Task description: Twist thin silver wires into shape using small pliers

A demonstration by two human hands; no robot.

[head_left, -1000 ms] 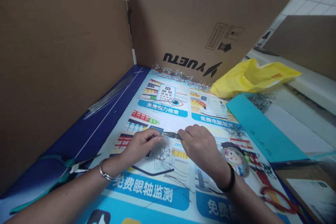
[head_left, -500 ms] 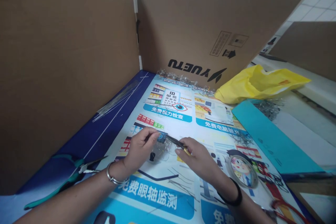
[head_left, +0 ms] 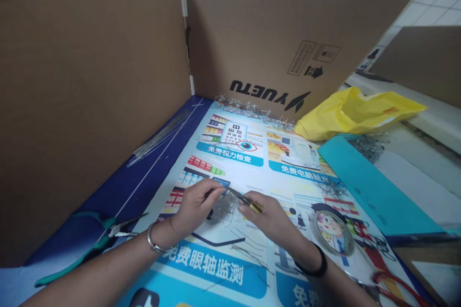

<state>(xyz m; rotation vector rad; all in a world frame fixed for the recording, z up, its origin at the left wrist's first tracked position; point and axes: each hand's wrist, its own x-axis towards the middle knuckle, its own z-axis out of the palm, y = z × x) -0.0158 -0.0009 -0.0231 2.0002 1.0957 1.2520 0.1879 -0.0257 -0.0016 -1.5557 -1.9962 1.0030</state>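
My left hand (head_left: 201, 201) is closed in a pinch over the printed sheet (head_left: 234, 175), on something too small to make out. Fingers of my right hand (head_left: 264, 211) wrap round slim pliers with yellow-and-black handles (head_left: 250, 201). Their dark jaws reach to my left fingertips. Tangled thin wire (head_left: 226, 207) lies just below the jaws, between the two hands. Several loose wire pieces (head_left: 250, 252) are on the sheet nearer to me.
Green-handled pliers (head_left: 103, 240) lie open at left, below a bundle of straight wires (head_left: 158, 139). Cardboard walls (head_left: 252, 33) stand left and behind. At right are a yellow bag (head_left: 345, 115), a tape roll (head_left: 333, 232), a teal board (head_left: 378, 187) and red handles (head_left: 399, 288).
Both hands have shifted slightly, my left one a little to the right, and the pliers' jaws now lie closer to its fingertips. My right hand still holds the pliers.
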